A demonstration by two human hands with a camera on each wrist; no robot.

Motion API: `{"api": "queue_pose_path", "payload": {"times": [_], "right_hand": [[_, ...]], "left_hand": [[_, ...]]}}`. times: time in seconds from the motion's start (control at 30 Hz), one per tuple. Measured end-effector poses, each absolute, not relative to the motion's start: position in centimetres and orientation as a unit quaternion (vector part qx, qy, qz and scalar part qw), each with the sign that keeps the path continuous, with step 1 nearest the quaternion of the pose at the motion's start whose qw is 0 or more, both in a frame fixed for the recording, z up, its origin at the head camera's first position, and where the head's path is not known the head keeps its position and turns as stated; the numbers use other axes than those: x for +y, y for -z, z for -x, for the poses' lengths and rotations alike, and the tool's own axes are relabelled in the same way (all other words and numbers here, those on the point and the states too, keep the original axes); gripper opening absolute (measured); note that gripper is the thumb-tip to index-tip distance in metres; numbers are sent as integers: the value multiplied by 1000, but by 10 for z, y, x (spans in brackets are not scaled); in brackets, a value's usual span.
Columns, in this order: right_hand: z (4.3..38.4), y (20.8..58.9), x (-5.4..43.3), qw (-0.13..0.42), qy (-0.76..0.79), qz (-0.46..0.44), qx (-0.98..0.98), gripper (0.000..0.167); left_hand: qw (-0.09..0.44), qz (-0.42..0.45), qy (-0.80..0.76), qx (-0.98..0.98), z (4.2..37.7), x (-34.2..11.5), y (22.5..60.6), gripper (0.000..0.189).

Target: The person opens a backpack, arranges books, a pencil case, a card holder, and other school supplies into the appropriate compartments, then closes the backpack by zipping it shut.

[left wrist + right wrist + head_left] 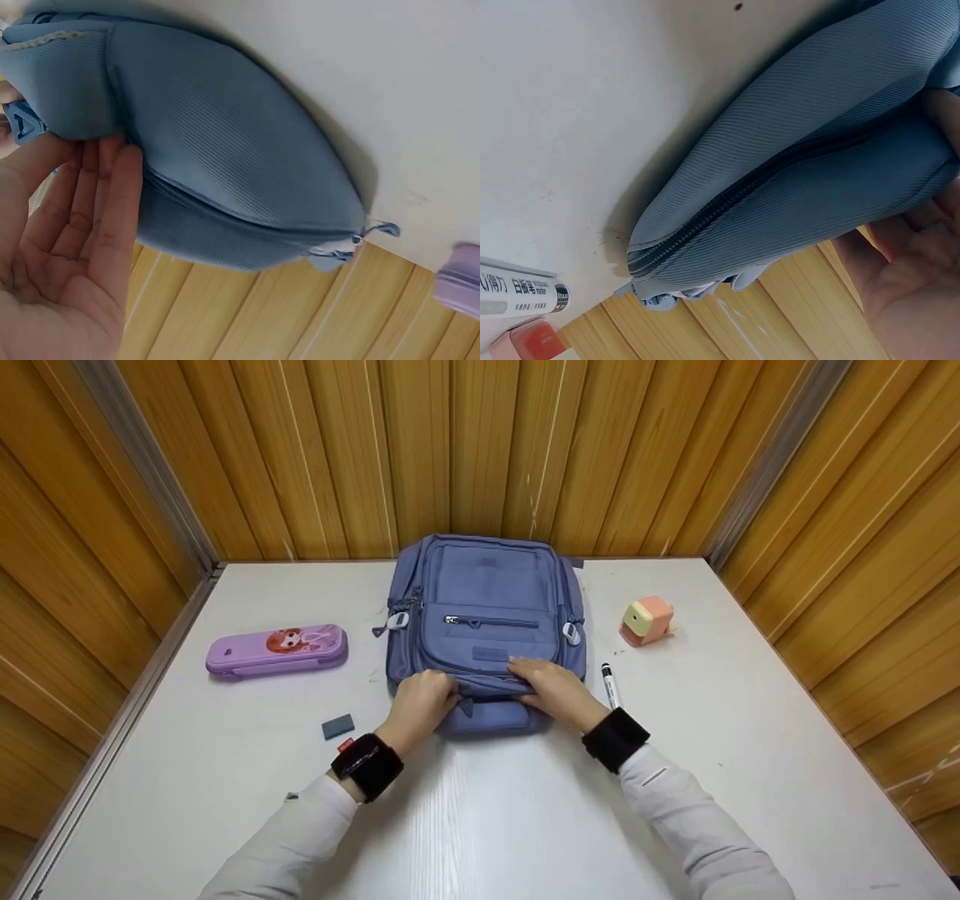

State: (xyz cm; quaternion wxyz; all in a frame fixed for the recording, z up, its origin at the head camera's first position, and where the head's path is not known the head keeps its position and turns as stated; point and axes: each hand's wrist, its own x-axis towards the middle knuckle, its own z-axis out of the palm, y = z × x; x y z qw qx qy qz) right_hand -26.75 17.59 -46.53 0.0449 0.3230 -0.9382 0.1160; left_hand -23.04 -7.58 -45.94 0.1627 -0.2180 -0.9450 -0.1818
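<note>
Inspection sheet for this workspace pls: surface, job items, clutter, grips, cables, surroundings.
Surface: white table, a few small specks.
Job's things: blue backpack, lying front side up.
Clutter: purple pencil case and small dark block left of the backpack; marker and sharpener right of it.
Left grip: holding the backpack near its lower end.
Right grip: likewise, further right.
Cables: nothing seen.
Surroundings: wood-patterned walls, metal corner posts.
</note>
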Motion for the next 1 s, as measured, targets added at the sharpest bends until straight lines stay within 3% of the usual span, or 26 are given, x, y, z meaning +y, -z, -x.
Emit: {"api": "queue_pose_path", "payload": {"times": [0.5, 0.7, 1.0], "right_hand": [[268, 466, 177, 47, -118, -325, -937, 60], [266, 466, 181, 58, -121, -321, -937, 59], [268, 467, 178, 59, -122, -331, -934, 59]], "left_hand": [[121, 162, 208, -957, 228, -136, 449, 13], [106, 155, 198, -962, 248, -162, 446, 7], [93, 122, 156, -976, 283, -174, 444, 14]]}}
